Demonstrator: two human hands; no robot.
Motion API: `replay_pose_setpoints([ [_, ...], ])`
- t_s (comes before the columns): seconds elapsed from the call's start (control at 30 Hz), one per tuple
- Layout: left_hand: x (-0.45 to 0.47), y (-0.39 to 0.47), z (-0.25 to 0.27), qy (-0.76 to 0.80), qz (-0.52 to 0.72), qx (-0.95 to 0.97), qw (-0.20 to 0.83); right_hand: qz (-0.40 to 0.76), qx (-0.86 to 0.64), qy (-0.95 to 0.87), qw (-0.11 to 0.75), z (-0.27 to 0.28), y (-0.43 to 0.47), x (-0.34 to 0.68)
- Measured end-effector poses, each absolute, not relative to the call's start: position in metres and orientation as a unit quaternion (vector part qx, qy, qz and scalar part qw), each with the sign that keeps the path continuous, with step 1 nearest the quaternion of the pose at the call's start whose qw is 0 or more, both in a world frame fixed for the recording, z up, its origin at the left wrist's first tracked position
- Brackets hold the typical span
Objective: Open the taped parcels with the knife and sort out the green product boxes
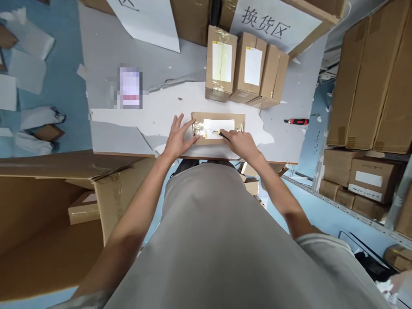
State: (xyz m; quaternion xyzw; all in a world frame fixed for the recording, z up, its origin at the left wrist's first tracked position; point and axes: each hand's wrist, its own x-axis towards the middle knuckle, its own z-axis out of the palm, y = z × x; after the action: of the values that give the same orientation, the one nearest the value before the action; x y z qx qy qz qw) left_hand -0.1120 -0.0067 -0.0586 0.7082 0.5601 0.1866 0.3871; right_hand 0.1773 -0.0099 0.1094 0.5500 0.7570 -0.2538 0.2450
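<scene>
**Shallow stroke, steady hold**

The box (218, 116) lies flat near the front edge of the worktop (283, 148), a little right of that edge's middle, its long sides running roughly along it. A white label (223, 125) covers much of its top, with shiny tape (198, 128) at both ends.

The right hand (242, 143) grips a knife (223, 134), its tip pointing left over the label; whether it has bitten in is too small to tell. The left hand (178, 139) is spread wide, thumb and fingers against the box's left end.

The step looks like cutting at the top, so a light, low-angled stroke should serve best (a deep one might nick whatever is inside). Since the tip points toward the left hand, drawing the blade rightward seems safer than pushing. A firm hold on that end should stop skidding.

Farther back stand three cartons (247, 92); a red cutter (298, 122) lies by the worktop's right edge.
</scene>
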Motion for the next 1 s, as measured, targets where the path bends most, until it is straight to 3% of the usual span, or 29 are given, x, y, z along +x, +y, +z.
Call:
replay_pose_setpoints([
  [0.27,-0.101,-0.010,-0.059,0.524,0.213,0.691,0.450,-0.221,0.459,0.813,0.281,0.092,0.029,0.137],
  [0.63,-0.097,-0.009,-0.067,0.513,0.227,0.677,0.477,-0.219,0.445,0.799,0.340,0.102,0.045,0.098],
  [1.0,-0.079,-0.012,-0.056,0.504,0.209,0.702,0.458,-0.203,0.479,0.762,0.385,0.115,0.040,0.147],
])
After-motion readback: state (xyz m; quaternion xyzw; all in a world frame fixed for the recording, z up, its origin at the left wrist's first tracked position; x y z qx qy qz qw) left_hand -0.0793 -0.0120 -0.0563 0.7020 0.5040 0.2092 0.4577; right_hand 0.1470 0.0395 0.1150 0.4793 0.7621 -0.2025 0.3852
